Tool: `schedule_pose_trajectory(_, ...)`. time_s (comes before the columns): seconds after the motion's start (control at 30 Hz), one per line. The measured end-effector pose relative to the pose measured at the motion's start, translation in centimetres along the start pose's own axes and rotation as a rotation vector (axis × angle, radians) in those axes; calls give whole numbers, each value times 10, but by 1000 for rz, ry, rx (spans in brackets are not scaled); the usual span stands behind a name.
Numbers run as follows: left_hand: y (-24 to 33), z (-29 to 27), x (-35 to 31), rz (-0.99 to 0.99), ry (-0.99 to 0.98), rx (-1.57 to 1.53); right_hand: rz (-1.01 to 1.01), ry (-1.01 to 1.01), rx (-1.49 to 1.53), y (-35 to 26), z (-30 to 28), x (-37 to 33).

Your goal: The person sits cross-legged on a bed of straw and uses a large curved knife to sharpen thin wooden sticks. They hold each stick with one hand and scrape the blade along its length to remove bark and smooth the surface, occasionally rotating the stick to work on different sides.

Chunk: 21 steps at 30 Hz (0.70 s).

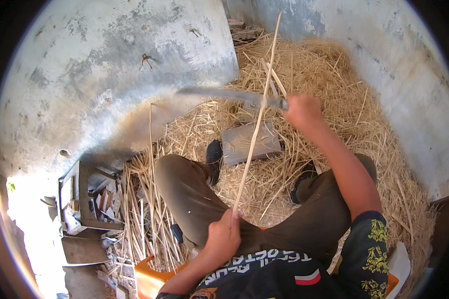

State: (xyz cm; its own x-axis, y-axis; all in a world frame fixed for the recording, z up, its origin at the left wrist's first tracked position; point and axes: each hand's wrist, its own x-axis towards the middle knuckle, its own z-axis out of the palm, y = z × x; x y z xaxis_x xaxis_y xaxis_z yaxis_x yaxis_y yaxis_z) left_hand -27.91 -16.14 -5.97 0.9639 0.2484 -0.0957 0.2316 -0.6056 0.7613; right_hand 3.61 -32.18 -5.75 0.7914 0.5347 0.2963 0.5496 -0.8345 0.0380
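My left hand, low in front of my body, is closed around the near end of a long, thin, pale strip of wood or bamboo. The strip slants up and away, a little to the right, with its far end near the back wall. With my right hand I grip the handle of a long, slightly curved knife. Its blade points left and crosses the strip beyond the middle, apparently touching it; motion blurs the blade somewhat. Beneath the strip, between my feet, sits a flat grey block.
Thin shavings cover the floor around the block and up to the walls. Long strips are heaped left of my legs, beside a wooden box-like frame holding scraps. Orange stool beneath me. Grey wall at left.
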Motion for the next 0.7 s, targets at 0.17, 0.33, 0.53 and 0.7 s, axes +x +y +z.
schedule_pose_trajectory(0.17,-4,-14,-8,6,-51,7,4,93,47,-24,-9,-1)
schedule_pose_trajectory(0.33,-6,-31,-40,-122,-128,34,459,-277,39,32,-22,43)
schedule_pose_trajectory(0.53,-92,-75,-146,-69,-220,171,1199,430,628,226,34,8)
schedule_pose_trajectory(0.7,-84,-75,-112,-219,-154,-4,1146,599,1248,217,7,6)
